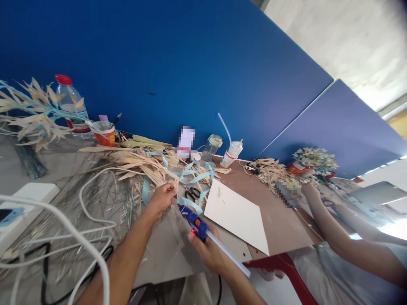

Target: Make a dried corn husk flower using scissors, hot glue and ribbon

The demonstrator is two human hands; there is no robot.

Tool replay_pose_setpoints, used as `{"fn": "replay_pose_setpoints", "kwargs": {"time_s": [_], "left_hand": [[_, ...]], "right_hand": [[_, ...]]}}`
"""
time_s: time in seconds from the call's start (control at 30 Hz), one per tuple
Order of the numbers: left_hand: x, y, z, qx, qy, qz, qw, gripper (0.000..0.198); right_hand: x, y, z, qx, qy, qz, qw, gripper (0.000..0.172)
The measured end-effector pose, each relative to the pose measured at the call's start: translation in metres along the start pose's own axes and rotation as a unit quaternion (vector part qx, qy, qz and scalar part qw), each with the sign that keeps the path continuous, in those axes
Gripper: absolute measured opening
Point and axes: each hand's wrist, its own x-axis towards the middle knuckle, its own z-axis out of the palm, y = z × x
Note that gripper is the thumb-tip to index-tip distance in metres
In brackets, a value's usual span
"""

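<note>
My right hand (208,252) is wrapped round a blue hot glue gun (194,221), whose red light glows and whose long clear glue stick (227,253) sticks out at the back. The gun's nozzle points toward my left hand (161,198), a short way off. My left fingers are pinched together beside pale dried husks (144,165); what lies between the fingertips is too small to make out. Black-handled scissors (192,194) and light blue ribbon (190,202) lie just beyond the gun's nozzle. A white board (237,216) lies right of the gun.
Thin wires (95,203) spread across the left of the table, with a white power strip (27,207) and looping white cable (95,254). Along the blue partition (178,63) stand a bottle (74,108), paper cups (104,136) and a jar (211,148). Another person's arm (330,228) reaches in at right.
</note>
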Motion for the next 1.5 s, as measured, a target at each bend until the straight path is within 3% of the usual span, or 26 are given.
{"fn": "replay_pose_setpoints", "kwargs": {"time_s": [0.2,0.33,0.47,0.57,0.7,0.8,0.87,0.97,1.07,1.13,1.27,1.37,1.5], "left_hand": [[-0.001,0.001,0.000,-0.021,-0.021,-0.005,1.000,0.023],[-0.004,0.005,0.001,-0.030,-0.028,-0.004,0.999,0.025],[-0.006,0.009,0.001,-0.032,-0.043,0.005,0.999,0.026],[-0.006,0.011,0.001,-0.034,-0.056,0.009,0.998,0.028],[-0.007,0.013,0.000,-0.039,-0.060,0.018,0.997,0.029],[-0.008,0.014,0.000,-0.030,-0.067,0.022,0.997,0.028],[-0.009,0.015,0.001,-0.025,-0.072,0.023,0.997,0.027],[-0.010,0.016,0.002,-0.021,-0.074,0.027,0.997,0.027],[-0.009,0.015,0.002,-0.012,-0.078,0.036,0.996,0.027],[-0.007,0.014,0.001,-0.001,-0.070,0.044,0.997,0.028],[-0.005,0.012,0.000,0.006,-0.046,0.045,0.998,0.028],[-0.003,0.011,-0.001,0.010,-0.037,0.050,0.998,0.026],[0.000,0.007,-0.003,0.040,-0.006,0.063,0.997,0.022]], "right_hand": [[0.005,0.015,-0.040,-0.073,0.056,0.036,0.995,0.014],[0.012,0.050,-0.072,-0.215,0.127,0.027,0.968,0.020],[0.015,0.092,-0.088,-0.339,0.145,0.041,0.929,0.026],[0.017,0.114,-0.090,-0.390,0.120,0.094,0.908,0.030],[0.018,0.127,-0.101,-0.347,0.034,0.137,0.927,0.042],[0.017,0.117,-0.122,-0.308,-0.009,0.143,0.940,0.053],[0.021,0.097,-0.128,-0.272,0.002,0.121,0.955,0.046],[0.039,0.053,-0.107,-0.144,0.090,0.067,0.983,0.039],[0.065,0.017,-0.056,-0.012,0.036,0.002,0.999,0.040],[0.080,0.005,-0.024,-0.002,-0.023,-0.025,0.999,0.034],[0.097,0.004,0.011,-0.022,-0.069,-0.010,0.997,0.027],[0.103,0.012,0.018,0.005,-0.098,0.043,0.994,0.032],[0.106,0.019,0.024,0.043,-0.082,0.070,0.993,0.030]]}}
